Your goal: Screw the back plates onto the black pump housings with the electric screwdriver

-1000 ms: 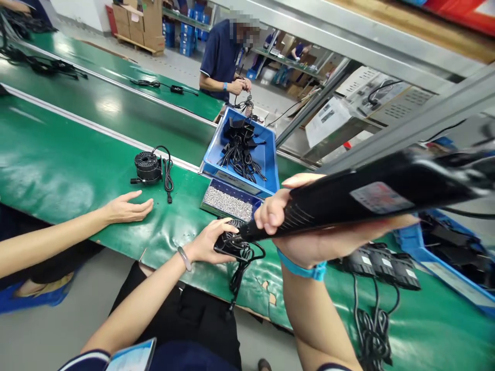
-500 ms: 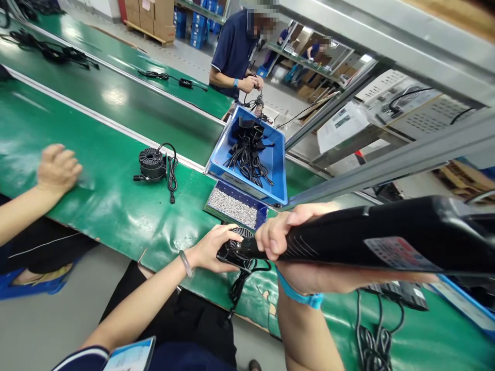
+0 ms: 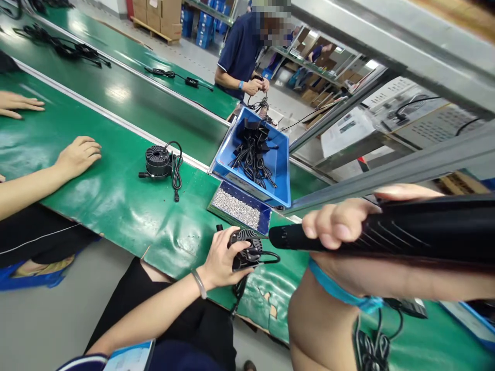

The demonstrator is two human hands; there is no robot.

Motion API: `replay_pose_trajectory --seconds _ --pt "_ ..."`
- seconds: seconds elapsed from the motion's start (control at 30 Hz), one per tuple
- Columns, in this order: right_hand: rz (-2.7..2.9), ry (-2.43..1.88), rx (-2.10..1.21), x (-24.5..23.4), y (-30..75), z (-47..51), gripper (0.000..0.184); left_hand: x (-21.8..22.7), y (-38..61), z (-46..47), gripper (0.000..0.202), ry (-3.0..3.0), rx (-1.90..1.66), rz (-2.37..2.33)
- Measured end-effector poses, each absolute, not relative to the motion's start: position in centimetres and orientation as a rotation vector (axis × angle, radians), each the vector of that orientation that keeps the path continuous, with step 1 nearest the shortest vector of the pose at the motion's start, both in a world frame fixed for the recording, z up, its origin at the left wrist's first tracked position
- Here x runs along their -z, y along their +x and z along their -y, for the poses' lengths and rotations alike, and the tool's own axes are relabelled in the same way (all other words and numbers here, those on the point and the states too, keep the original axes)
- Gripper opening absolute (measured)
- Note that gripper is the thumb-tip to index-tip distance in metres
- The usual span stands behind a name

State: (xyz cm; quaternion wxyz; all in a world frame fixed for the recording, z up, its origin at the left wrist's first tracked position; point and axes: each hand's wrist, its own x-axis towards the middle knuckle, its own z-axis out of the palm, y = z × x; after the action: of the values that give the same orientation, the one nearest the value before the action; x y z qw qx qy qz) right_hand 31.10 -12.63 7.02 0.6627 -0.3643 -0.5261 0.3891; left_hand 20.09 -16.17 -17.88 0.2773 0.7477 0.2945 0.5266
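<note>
My left hand (image 3: 224, 257) is closed round a small round black finned unit (image 3: 247, 246) with a cable, held at the near edge of the green belt (image 3: 116, 196). My right hand (image 3: 348, 226) grips a long black electric screwdriver (image 3: 386, 232), lifted clear, its tip to the right of the unit. A tray of small silver screws (image 3: 237, 206) lies just beyond the unit. Another black finned unit (image 3: 158, 161) with a coiled cord rests further left on the belt.
A blue bin (image 3: 280, 170) of black cables stands behind the screw tray. A neighbour's two hands (image 3: 77, 154) rest on the belt at left. A person in a dark shirt (image 3: 242, 51) handles cables beyond. More black units (image 3: 406, 306) and cords lie at right. A metal frame (image 3: 386, 170) crosses overhead.
My right hand has lifted the screwdriver off the unit and drawn it rightward. My left hand has turned the unit up. The neighbour's hands have settled on the belt at left.
</note>
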Motion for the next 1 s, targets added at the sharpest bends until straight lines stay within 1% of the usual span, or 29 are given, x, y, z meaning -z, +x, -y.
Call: replay_pose_trajectory --seconds 0.07,0.2,0.23,0.4,0.5,0.6,0.87,0.93,1.0 --pt "1.221 -0.748 -0.76 -6.8 30.5 11.8 0.055 17.3 20.8 16.8 0.061 2.025 -1.46 -0.841" --pt "1.209 -0.774 -0.863 -5.1 30.4 11.1 0.075 16.5 21.3 17.2 0.063 2.056 -1.509 -0.873" --pt "1.212 -0.77 -0.886 -4.8 30.5 11.2 0.076 16.4 21.2 17.2 0.063 2.06 -1.51 -0.88" --pt "1.237 -0.716 -0.924 -4.3 30.0 11.4 0.06 16.1 21.1 17.4 0.062 2.078 -1.49 -0.919" --pt "1.223 -0.746 -0.909 -4.4 29.7 11.3 0.057 16.0 21.0 17.6 0.065 2.092 -1.48 -0.918" --pt "1.262 -0.736 -0.897 -4.5 29.6 11.2 0.059 15.9 21.0 17.7 0.066 2.105 -1.461 -0.918" --pt "1.236 -0.681 -0.936 -3.4 29.2 11.3 0.063 16.5 21.0 17.4 0.059 2.062 -1.466 -0.912" --pt "1.263 -0.648 -0.923 -3.4 30.0 11.2 0.067 16.0 20.1 16.6 0.057 2.051 -1.425 -0.87" --pt "1.174 -0.685 -0.833 -4.2 31.2 11.4 0.072 15.0 18.7 15.5 0.059 2.081 -1.321 -0.786"
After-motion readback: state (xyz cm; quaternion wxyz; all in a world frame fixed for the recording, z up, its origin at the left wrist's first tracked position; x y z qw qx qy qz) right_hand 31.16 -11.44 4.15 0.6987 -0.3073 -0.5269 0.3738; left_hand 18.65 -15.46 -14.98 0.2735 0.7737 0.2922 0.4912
